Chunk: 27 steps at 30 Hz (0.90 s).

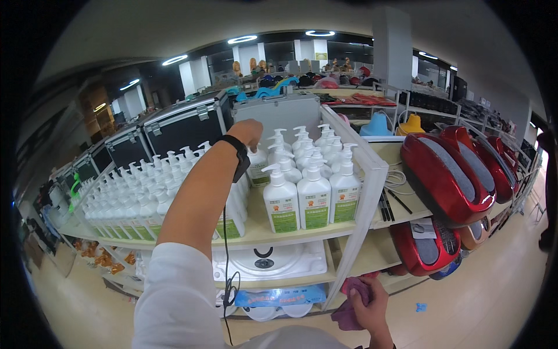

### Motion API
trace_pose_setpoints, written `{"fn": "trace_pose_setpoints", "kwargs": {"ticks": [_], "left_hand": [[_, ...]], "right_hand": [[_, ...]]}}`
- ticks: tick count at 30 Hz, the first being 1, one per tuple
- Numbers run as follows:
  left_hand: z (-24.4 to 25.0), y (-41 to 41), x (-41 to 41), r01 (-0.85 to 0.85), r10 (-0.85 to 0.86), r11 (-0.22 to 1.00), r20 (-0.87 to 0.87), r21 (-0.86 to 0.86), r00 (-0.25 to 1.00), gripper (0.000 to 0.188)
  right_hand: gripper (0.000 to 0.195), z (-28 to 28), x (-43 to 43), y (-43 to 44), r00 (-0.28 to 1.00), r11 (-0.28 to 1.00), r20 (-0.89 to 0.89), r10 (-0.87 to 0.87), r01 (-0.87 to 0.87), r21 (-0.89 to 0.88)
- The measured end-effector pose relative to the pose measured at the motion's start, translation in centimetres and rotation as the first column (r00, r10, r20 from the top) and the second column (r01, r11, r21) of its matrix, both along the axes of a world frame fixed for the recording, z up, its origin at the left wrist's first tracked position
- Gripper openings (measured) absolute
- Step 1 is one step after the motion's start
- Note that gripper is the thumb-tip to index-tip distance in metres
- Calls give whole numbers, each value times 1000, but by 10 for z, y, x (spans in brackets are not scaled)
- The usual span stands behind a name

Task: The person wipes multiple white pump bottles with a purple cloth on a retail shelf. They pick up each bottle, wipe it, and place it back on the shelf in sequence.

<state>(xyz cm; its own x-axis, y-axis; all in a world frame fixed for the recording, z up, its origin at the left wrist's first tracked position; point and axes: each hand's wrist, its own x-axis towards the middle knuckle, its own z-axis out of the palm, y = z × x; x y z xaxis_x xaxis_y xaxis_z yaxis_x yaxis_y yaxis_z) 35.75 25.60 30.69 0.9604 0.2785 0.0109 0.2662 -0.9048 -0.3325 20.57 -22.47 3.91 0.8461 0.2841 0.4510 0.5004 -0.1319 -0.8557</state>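
Observation:
My left hand (247,131) reaches over the shelf with its fingers closed around the top of a white pump bottle (259,168); the bottle's pump head is hidden by the hand. Right of it stand rows of similar white pump bottles (314,196) with green-and-white printed labels. A larger block of the same bottles (144,205) fills the shelf on the left, partly covered by my forearm. Low in front of the shelf, my right hand (370,305) grips a crumpled purple cloth (348,312).
A white upright post (364,209) borders the bottles. Red foot-massager-like machines (449,174) sit on shelves to the right. Behind the bottles stand a silver case (283,114) and black cases (183,126). A black cable (226,261) hangs in front. White basin-like goods (279,261) lie below.

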Motion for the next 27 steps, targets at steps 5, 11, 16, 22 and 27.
{"fn": "trace_pose_setpoints", "kwargs": {"ticks": [5, 11, 16, 22, 27], "left_hand": [[11, -32, -49, 75, -75, 997, -5, -24, 997, 51], [12, -71, -103, 86, -87, 996, -46, -23, 995, 39], [-6, -83, -133, 32, -32, 999, 43, 2, 999, 37], [-31, -93, -166, 15, 20, 989, 228, -150, 973, 54], [-46, -101, -181, 43, 16, 982, 309, -183, 951, 51]], "right_hand": [[29, -5, 7, 12, 991, 990, 7, 132, -132, -39], [29, 8, 16, 28, 953, 950, 28, 301, -297, -96], [30, 13, 15, 37, 918, 915, 17, 397, -394, -85], [37, 36, 28, 66, 841, 836, 37, 539, -530, -142], [40, 96, 68, 125, 775, 788, 143, 616, -610, -85]]}}
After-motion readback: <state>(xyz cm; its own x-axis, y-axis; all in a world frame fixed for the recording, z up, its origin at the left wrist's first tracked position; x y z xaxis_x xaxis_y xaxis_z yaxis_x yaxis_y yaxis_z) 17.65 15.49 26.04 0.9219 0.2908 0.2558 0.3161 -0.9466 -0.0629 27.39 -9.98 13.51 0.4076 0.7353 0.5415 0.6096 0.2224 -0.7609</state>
